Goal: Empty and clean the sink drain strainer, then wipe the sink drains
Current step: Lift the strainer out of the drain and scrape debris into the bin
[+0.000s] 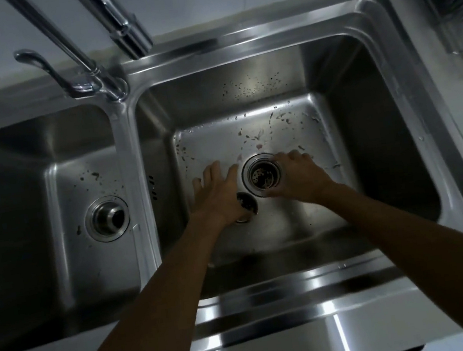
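- Double steel sink [236,42]: right basin floor flecked with food scraps; left basin drain [107,218] apparently capped by a stopper.
- Left hand [218,194]: fingers spread flat on the basin floor, beside a debris-filled strainer [246,204] lying near its wrist.
- Right hand [298,179]: grip curled around the open right drain [262,174]; contents dark.
- Step: emptying. Next likely calls for lifting the strainer and dumping it.

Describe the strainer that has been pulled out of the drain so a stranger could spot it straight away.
Start at the double steel sink and take the right basin. On its floor, just nearer you than the open drain, a small round strainer lies partly under the left hand. Unlike the drain, ringed by a bright flange, it is loose and full of dark specks.
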A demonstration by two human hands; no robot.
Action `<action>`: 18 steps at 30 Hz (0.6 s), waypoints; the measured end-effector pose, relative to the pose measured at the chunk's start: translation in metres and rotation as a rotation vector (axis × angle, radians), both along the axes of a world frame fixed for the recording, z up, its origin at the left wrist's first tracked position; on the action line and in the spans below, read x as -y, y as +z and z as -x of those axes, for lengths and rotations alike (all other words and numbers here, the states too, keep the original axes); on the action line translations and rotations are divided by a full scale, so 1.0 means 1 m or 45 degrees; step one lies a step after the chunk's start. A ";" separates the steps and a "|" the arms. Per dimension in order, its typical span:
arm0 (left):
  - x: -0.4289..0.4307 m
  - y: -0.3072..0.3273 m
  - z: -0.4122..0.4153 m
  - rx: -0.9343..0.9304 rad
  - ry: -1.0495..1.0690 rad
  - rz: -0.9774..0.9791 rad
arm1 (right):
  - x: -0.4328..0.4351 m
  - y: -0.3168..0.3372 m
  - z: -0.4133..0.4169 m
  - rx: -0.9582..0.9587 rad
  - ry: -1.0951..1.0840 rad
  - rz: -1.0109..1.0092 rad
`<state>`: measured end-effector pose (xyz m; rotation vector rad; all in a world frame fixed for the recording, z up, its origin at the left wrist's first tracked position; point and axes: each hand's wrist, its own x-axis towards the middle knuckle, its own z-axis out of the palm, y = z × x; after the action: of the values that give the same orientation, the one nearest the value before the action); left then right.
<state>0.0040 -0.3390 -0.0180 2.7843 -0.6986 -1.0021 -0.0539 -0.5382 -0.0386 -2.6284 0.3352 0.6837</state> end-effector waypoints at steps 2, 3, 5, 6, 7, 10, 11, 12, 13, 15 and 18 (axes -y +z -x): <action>0.016 -0.001 -0.002 0.000 0.045 0.075 | 0.013 -0.006 0.000 0.041 0.086 0.185; 0.024 -0.002 -0.001 0.008 0.048 0.096 | 0.016 -0.009 0.001 0.058 0.165 0.254; 0.034 -0.007 0.003 0.026 0.024 0.103 | 0.015 -0.016 0.004 0.054 0.348 0.313; 0.036 -0.009 0.005 0.024 0.013 0.093 | 0.012 -0.021 0.005 0.039 0.415 0.322; 0.036 -0.011 0.008 0.012 0.015 0.080 | 0.009 -0.025 0.005 0.011 0.449 0.322; 0.032 -0.015 0.013 0.002 0.051 0.035 | -0.002 -0.031 0.004 -0.080 0.430 0.311; 0.030 -0.016 0.013 0.015 0.065 0.021 | -0.004 -0.031 0.005 -0.063 0.414 0.319; 0.028 -0.016 0.012 0.026 0.078 0.010 | -0.006 -0.030 0.006 -0.025 0.398 0.329; 0.026 -0.016 0.012 0.030 0.087 -0.001 | -0.007 -0.028 0.007 0.018 0.381 0.340; 0.023 -0.015 0.010 0.036 0.093 -0.016 | -0.005 -0.023 0.008 0.092 0.364 0.371; 0.023 -0.012 0.009 0.065 0.076 0.005 | -0.003 -0.013 0.007 0.104 0.371 0.372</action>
<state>-0.0046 -0.3621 -0.0297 2.8181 -0.6189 -0.9211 -0.0607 -0.5348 -0.0518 -3.0115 0.0269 0.6566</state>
